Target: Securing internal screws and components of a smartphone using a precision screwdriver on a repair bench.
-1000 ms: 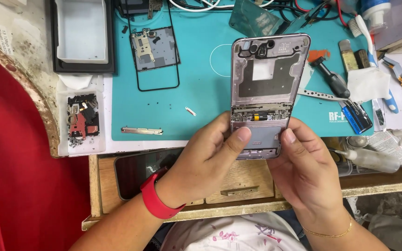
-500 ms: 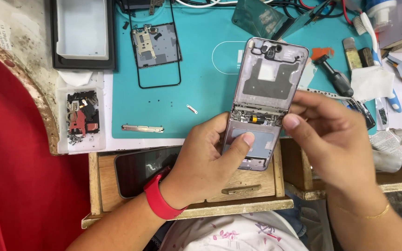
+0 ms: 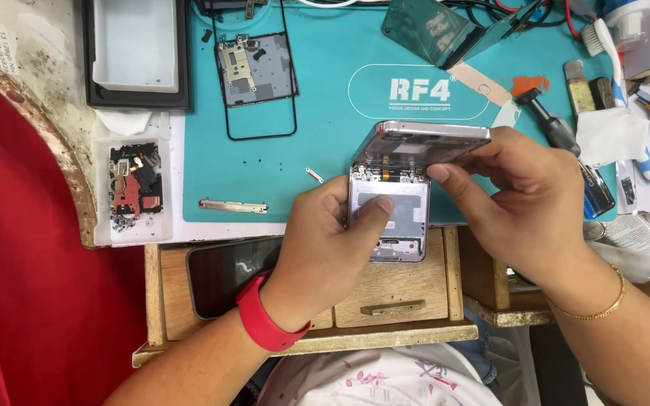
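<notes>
I hold an opened, pale lilac folding phone [image 3: 396,207] over the near edge of a teal work mat [image 3: 325,113]. My left hand [image 3: 325,248], with a red band at the wrist, grips the lower half, its thumb pressed on the grey inner plate. My right hand [image 3: 528,203] holds the upper half [image 3: 423,143], which is folded over toward me, so I see mainly its edge and side. Small orange flex parts show at the hinge.
A removed phone panel with a thin black frame [image 3: 253,71] lies at the mat's far left. A white tray of small parts [image 3: 133,188] sits left, a metal strip [image 3: 233,206] near it. Screwdriver [image 3: 554,124] and brushes lie right. A dark phone [image 3: 227,274] rests in the wooden drawer.
The phone's upper half has been folded down from nearly flat to a sharp angle. My right hand moved up from the lower half to grip the upper half.
</notes>
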